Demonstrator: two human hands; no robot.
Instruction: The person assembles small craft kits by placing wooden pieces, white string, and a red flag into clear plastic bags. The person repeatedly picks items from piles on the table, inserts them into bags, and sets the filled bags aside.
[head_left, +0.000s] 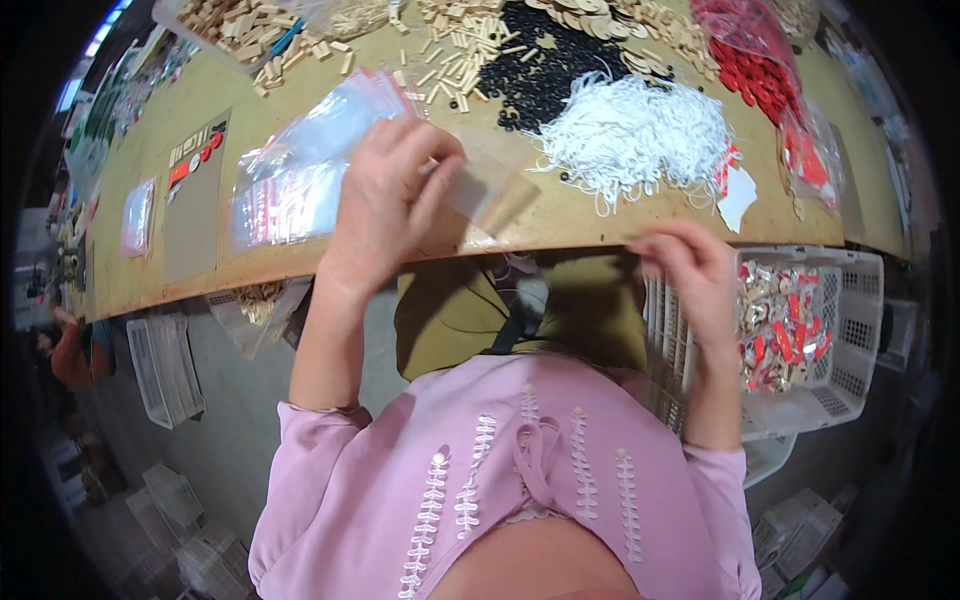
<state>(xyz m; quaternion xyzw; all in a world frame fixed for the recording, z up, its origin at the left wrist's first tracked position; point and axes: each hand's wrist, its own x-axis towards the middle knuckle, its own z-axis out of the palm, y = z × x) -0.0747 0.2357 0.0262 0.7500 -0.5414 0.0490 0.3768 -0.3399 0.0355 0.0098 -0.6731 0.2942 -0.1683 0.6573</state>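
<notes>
My left hand is over the table's near edge, its thumb and fingers closed on a clear plastic bag that stretches out to the right. Just beyond that hand lies a fanned pile of clear zip bags with red-pink edges. Out past the table edge on the right, my right hand hangs with curled fingers pressed together; whether anything is between them I cannot make out. It is beside a white plastic basket of filled packets and below a heap of white looped strings.
Black rings, small wooden pieces and wooden discs lie heaped at the back. Red pieces spill from a bag at the far right. A brown board with sample parts lies left. A wooden-piece bin stands behind.
</notes>
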